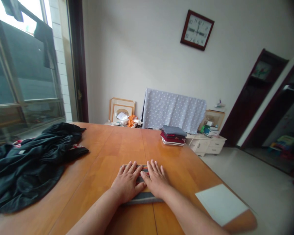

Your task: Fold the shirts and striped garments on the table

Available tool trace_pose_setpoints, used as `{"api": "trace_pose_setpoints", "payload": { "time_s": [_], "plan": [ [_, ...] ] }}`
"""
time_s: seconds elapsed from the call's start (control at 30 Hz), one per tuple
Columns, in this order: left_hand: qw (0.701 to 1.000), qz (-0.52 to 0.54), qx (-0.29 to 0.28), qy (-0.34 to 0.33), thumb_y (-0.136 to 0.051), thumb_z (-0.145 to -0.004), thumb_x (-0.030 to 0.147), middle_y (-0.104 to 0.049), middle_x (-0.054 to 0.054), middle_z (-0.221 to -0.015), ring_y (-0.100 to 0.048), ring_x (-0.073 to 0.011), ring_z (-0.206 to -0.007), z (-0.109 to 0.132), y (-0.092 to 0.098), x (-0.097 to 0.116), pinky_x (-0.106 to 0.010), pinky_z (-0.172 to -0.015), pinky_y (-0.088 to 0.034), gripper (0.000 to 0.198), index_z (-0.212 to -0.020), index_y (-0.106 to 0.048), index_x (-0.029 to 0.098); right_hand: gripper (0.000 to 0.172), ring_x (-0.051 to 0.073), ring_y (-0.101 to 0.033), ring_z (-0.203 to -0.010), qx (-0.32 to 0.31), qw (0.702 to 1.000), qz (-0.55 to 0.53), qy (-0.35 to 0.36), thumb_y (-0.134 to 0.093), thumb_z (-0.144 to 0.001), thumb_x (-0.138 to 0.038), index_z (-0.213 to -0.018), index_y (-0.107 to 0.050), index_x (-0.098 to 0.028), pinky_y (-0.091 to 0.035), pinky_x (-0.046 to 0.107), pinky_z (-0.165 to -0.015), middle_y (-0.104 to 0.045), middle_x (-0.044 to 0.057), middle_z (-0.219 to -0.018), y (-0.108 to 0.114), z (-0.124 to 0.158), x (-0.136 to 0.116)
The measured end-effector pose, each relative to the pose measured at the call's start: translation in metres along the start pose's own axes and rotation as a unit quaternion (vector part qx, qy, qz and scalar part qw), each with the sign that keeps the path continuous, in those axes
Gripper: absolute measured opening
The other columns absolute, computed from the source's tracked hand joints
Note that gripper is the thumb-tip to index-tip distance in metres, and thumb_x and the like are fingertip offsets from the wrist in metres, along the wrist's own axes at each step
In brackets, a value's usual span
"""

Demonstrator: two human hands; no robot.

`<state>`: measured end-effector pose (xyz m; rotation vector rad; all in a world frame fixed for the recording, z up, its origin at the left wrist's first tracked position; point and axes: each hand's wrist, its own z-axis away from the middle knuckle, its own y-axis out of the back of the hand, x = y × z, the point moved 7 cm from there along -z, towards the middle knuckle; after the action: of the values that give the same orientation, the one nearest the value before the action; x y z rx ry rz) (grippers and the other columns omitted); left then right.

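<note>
Left hand [127, 183] and right hand [156, 180] lie flat, outspread, on 1 folded striped cloth [146, 197].

This is a room in a home. It has a big wooden table [117, 143] with a neat pile of folded clothes [173, 135] and a heap of black clothes [34, 166] on it. A clock [197, 30] hangs on the white wall [137, 49]. Near the wall are picture frames [122, 100], a low white cabinet [201, 146] with drawers [217, 143], and a blue-grey cloth [173, 109] with white dots, hanging over something wide. On the left is a big window [31, 75], and dark clothes [45, 42] hang by it. On the right, a doorway [284, 120] shows another room, with small bright things [283, 143] too blurry to name.
</note>
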<state>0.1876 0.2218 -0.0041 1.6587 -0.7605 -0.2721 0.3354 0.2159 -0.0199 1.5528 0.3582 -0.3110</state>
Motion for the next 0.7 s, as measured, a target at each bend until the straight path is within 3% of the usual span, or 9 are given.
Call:
{"api": "trace_pose_setpoints", "payload": {
  "time_s": [0.1, 0.2, 0.3, 0.37, 0.47, 0.57, 0.7],
  "plan": [
    [1.0, 0.003, -0.006, 0.003, -0.041, -0.091, 0.072, -0.036, -0.013, -0.161, -0.026, -0.0359, -0.151, 0.001, 0.001, 0.001, -0.059, -0.119, -0.02, 0.075, -0.152, -0.044, 0.029, 0.082, 0.029, -0.005, -0.155, -0.005, 0.999, -0.014, -0.043, -0.02, -0.098, -0.069, -0.16, -0.025, -0.015, -0.001, 0.056, -0.122, -0.015, 0.015, -0.167, 0.012, -0.007, 0.015],
    [1.0, 0.007, -0.017, 0.007, -0.039, -0.092, 0.073, -0.034, -0.014, -0.162, -0.024, -0.0369, -0.151, 0.002, 0.002, 0.002, -0.06, -0.119, -0.018, 0.077, -0.153, -0.043, 0.027, 0.08, 0.027, -0.012, -0.155, 0.052, 0.993, -0.059, -0.09, -0.015, -0.1, -0.065, -0.158, -0.03, -0.012, -0.008, 0.054, -0.123, -0.022, 0.017, -0.165, 0.037, -0.014, 0.025],
    [1.0, 0.011, -0.016, 0.006, -0.038, -0.092, 0.073, -0.034, -0.014, -0.162, -0.024, -0.037, -0.151, 0.003, 0.002, 0.002, -0.06, -0.119, -0.018, 0.077, -0.153, -0.043, 0.027, 0.082, 0.026, -0.017, -0.154, 0.118, 0.987, -0.095, -0.053, -0.016, -0.1, -0.065, -0.157, -0.033, -0.008, -0.012, 0.046, -0.125, -0.026, 0.017, -0.164, 0.052, -0.011, 0.01],
    [1.0, 0.012, -0.01, 0.004, -0.04, -0.091, 0.072, -0.035, -0.014, -0.161, -0.025, -0.0368, -0.151, 0.002, 0.001, 0.001, -0.059, -0.119, -0.018, 0.077, -0.153, -0.043, 0.027, 0.081, 0.026, -0.019, -0.154, 0.121, 0.988, -0.096, -0.002, -0.018, -0.1, -0.064, -0.156, -0.036, -0.008, -0.014, 0.044, -0.125, -0.027, 0.016, -0.163, 0.045, -0.004, -0.009],
    [1.0, 0.01, -0.008, 0.003, -0.043, -0.091, 0.072, -0.035, -0.014, -0.161, -0.025, -0.0369, -0.151, 0.002, -0.003, -0.001, -0.059, -0.119, -0.019, 0.076, -0.153, -0.042, 0.028, 0.081, 0.03, -0.018, -0.154, 0.072, 0.996, -0.051, 0.03, -0.02, -0.1, -0.064, -0.155, -0.036, -0.008, -0.012, 0.048, -0.125, -0.024, 0.017, -0.164, 0.018, 0.008, -0.026],
    [1.0, 0.014, -0.016, 0.006, -0.043, -0.091, 0.071, -0.034, -0.013, -0.162, -0.022, -0.0368, -0.152, 0.001, -0.006, -0.002, -0.06, -0.12, -0.017, 0.076, -0.154, -0.041, 0.029, 0.084, 0.03, -0.012, -0.155, 0.02, 1.0, 0.0, 0.018, -0.017, -0.1, -0.067, -0.159, -0.027, -0.009, -0.009, 0.049, -0.125, -0.016, 0.015, -0.166, -0.004, 0.014, -0.025],
    [0.997, 0.055, -0.045, 0.011, -0.046, -0.09, 0.068, -0.028, -0.012, -0.164, -0.015, -0.0351, -0.154, -0.001, -0.006, -0.008, -0.06, -0.122, -0.011, 0.077, -0.156, -0.038, 0.028, 0.083, 0.028, -0.006, -0.155, 0.0, 1.0, 0.027, 0.01, -0.01, -0.098, -0.07, -0.161, -0.02, -0.017, -0.007, 0.047, -0.125, -0.007, 0.009, -0.168, -0.008, 0.016, -0.019]
  ]
}}
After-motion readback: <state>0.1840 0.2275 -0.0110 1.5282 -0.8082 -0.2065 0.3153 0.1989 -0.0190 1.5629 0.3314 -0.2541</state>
